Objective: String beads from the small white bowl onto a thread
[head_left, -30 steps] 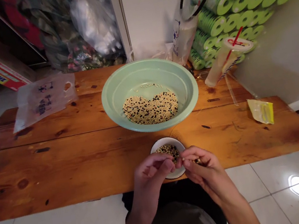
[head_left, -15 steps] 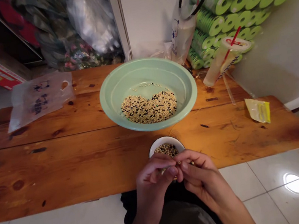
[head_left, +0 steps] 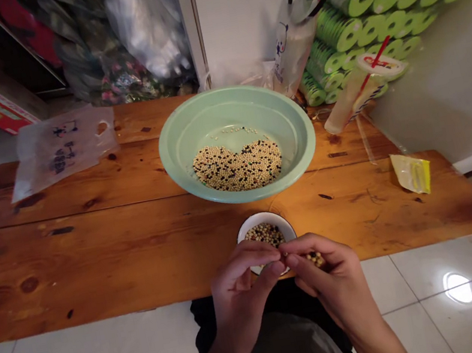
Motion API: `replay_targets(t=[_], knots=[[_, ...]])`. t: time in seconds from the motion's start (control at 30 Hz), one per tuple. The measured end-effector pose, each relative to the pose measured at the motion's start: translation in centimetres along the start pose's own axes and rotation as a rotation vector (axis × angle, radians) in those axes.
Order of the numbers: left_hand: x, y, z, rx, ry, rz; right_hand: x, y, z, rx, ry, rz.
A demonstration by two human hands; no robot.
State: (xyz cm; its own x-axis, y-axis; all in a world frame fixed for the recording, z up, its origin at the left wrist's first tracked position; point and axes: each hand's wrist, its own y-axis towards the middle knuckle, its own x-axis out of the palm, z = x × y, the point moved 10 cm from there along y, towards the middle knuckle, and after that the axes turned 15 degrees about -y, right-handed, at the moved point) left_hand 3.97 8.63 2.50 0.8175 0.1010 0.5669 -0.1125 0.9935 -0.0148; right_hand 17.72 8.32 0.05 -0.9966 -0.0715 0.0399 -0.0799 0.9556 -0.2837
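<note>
White bowl (head_left: 262, 215) of beads (head_left: 264, 233) is sitting at the wooden table's (head_left: 116, 252) near edge. Just above it, left hand (head_left: 241, 285) and right hand (head_left: 326, 273) are pressing their fingertips together, the right one cupping more beads.

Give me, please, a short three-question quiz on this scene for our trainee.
1. True or false: the small white bowl stands inside the green basin.
2. Choose: the right hand cups A) beads, B) a red straw, C) a yellow packet.
3. Short answer: where do the fingertips of the left hand meet those of the right hand?

Key: 1 false, it stands on the table in front of the basin. 2 A. 3 Over the near rim of the small white bowl.
</note>
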Motion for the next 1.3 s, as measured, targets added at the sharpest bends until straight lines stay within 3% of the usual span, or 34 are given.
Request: replay_targets(t=[0.3,0.6,0.87,1.1,1.3], knots=[[-0.2,0.1,-0.6,-0.035,-0.017,0.009,-0.8,-0.3,-2.5,-0.182,-0.321,0.091],[-0.4,0.1,-0.8,-0.035,-0.033,0.013,-0.7,-0.3,-2.6,-0.191,-0.379,0.085],[-0.2,-0.2,-1.0,-0.017,-0.040,-0.006,0.0,-0.6,-4.1,-0.291,-0.407,0.054],[0.3,-0.8,-2.6,-0.040,-0.303,-0.053,0.5,-1.1,-4.7,-0.365,-0.428,0.110],[0.0,-0.9,-4.5,-0.084,-0.413,-0.005,-0.3,-1.1,-3.9,-0.355,-0.400,0.211]])
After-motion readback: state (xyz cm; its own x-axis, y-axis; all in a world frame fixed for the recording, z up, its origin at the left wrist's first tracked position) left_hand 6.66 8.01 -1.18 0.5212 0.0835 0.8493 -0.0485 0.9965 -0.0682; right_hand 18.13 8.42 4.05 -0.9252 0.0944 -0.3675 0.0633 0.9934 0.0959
